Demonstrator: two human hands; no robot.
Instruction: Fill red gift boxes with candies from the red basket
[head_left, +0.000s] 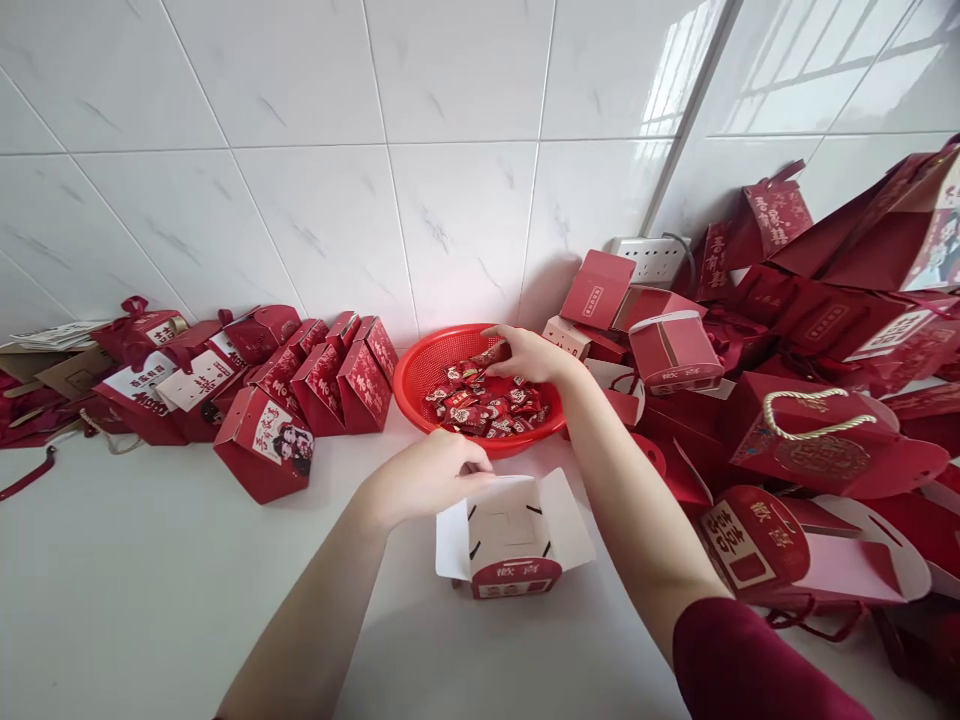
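Observation:
An opened gift box (pixel 516 578), white inside and red on its front panel, stands in front of me with its side flaps spread. My left hand (pixel 427 478) grips the box's far edge with bent fingers; some fingertips are hidden. Beyond the box sits a red plastic basket (pixel 411 385) holding many red-wrapped candies (pixel 495 412). Reaching over the basket's right side, my right hand (pixel 529 355) has its fingers and thumb closed round a red-wrapped candy (pixel 489 356).
Red gift boxes (pixel 266 445) stand in a row to the left on the white tabletop (pixel 150 590). A large pile of boxes and gift bags (pixel 814 430) crowds the right side. Behind are a power strip (pixel 651 258) and the tiled wall (pixel 465 230).

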